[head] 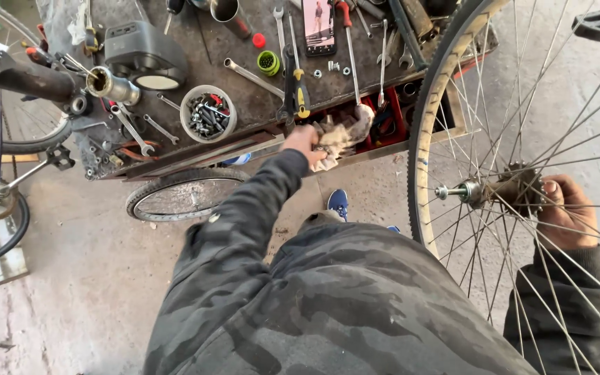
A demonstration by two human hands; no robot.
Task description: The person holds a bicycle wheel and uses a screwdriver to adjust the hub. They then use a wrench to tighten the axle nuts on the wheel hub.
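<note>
Reaching forward to the front edge of the cluttered dark metal tabletop (244,104), the person's left hand (302,141) is closed around a crumpled, grimy off-white cloth rag (342,132), which lies bunched against the tabletop's rim, just below a yellow-handled screwdriver (301,90). The right hand (567,212) is wrapped around the hub (515,187) of a large spoked bicycle wheel with a worn tyre (428,118), gripping it from the far side of the spokes so that the threaded axle end (446,192) points out towards the person; the wheel stands upright, off the bike, just to the right of the person's body. As a judgement, the wheel work looks partway through: the wheel is already out and held steady, while the rag is only just being picked up, so any wiping of the hub or axle seems not yet done. On the tabletop lie loose spanners, a round white tub of small bolts and bits (208,113), a green cap (268,62) and a smartphone (319,26). A second, smaller wheel (182,196) rests on the concrete floor under the tabletop
</note>
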